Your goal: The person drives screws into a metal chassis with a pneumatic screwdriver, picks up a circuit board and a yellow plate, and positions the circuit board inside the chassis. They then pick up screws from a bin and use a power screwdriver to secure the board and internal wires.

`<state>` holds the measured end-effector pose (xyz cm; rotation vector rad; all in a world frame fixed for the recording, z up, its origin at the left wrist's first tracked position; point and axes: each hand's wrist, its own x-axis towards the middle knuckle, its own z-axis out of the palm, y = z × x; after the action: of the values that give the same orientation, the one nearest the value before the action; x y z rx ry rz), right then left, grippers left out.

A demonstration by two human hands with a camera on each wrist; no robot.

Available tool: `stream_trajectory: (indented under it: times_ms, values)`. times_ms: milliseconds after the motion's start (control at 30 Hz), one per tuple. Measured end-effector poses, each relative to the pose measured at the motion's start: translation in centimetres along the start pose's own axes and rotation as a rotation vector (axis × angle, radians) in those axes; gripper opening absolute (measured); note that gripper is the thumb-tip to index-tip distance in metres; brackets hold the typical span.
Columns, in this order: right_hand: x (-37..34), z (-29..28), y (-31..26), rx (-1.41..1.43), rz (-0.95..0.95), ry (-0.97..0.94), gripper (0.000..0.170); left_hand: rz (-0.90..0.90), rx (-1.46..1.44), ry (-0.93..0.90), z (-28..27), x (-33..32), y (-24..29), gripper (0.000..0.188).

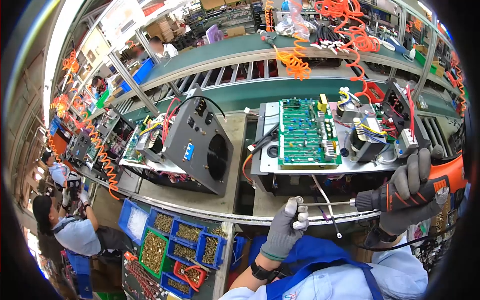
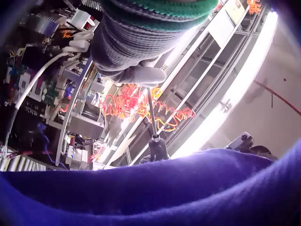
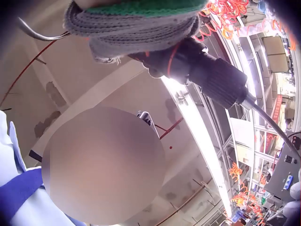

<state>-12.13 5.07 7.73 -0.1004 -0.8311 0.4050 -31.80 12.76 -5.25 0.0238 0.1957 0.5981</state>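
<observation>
My gloved right hand point(image 1: 414, 176) grips an orange and black power screwdriver point(image 1: 371, 200), held level with its long bit point(image 1: 327, 203) pointing left. The gloved left hand point(image 1: 283, 231) pinches the tip of that bit between thumb and fingers; whatever small part may sit at the tip is hidden by them. In the left wrist view the bit point(image 2: 151, 113) runs from the left fingertips down to the chuck. The right wrist view shows the dark chuck point(image 3: 221, 82) close up. Just beyond both hands stands an opened machine chassis with a green circuit board point(image 1: 307, 132) on its metal plate.
A second chassis with a grey fan panel point(image 1: 200, 145) stands to the left. Blue, green and red bins of small fasteners point(image 1: 155, 250) sit at lower left. A white cable with a ring terminal point(image 1: 334, 220) hangs in front of the chassis. Coiled orange hoses point(image 1: 295, 65) dangle above.
</observation>
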Motion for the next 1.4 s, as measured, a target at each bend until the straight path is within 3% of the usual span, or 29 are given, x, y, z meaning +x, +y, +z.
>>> stream_trajectory:
  times_ms: [100, 333, 433, 567, 733, 867, 1100, 1300, 1400]
  values:
    - [0.2, 0.8, 2.1, -0.004, 0.025, -0.021, 0.060, 0.062, 0.277, 0.123, 0.5, 0.8, 2.9, 0.023]
    - [1.5, 2.4, 4.5, -0.110, -0.013, -0.066, 0.066, -0.139, 0.086, -0.033, -0.3, 3.2, 6.4, 0.027]
    - [2.6, 2.6, 5.1, -0.097, 0.050, -0.131, 0.066, -0.031, 0.283, 0.075, 1.2, 3.6, 6.6, 0.029]
    - [3.8, 2.6, 6.9, -0.062, 0.080, -0.177, 0.066, -0.003, 0.171, 0.036, 0.9, 3.9, 7.1, 0.029]
    - [5.5, 2.8, 7.9, 0.016, 0.123, -0.168, 0.060, 0.133, 0.066, 0.167, 1.2, 4.5, 7.5, 0.031]
    - [5.5, 2.1, 9.2, 0.046, 0.137, -0.228, 0.062, 0.088, 0.021, 0.027, 0.7, 4.6, 7.3, 0.028]
    - [6.0, 1.3, 9.3, -0.021, 0.171, -0.186, 0.073, 0.154, 0.010, 0.097, 1.5, 4.9, 7.1, 0.026]
    - [6.8, 1.8, 10.1, 0.055, 0.170, -0.226, 0.064, 0.220, 0.323, 0.143, 1.7, 5.1, 7.1, 0.034]
    - [7.6, 2.3, 11.7, -0.081, 0.144, -0.240, 0.061, 0.457, 0.932, 0.466, 1.3, 5.1, 8.0, 0.036]
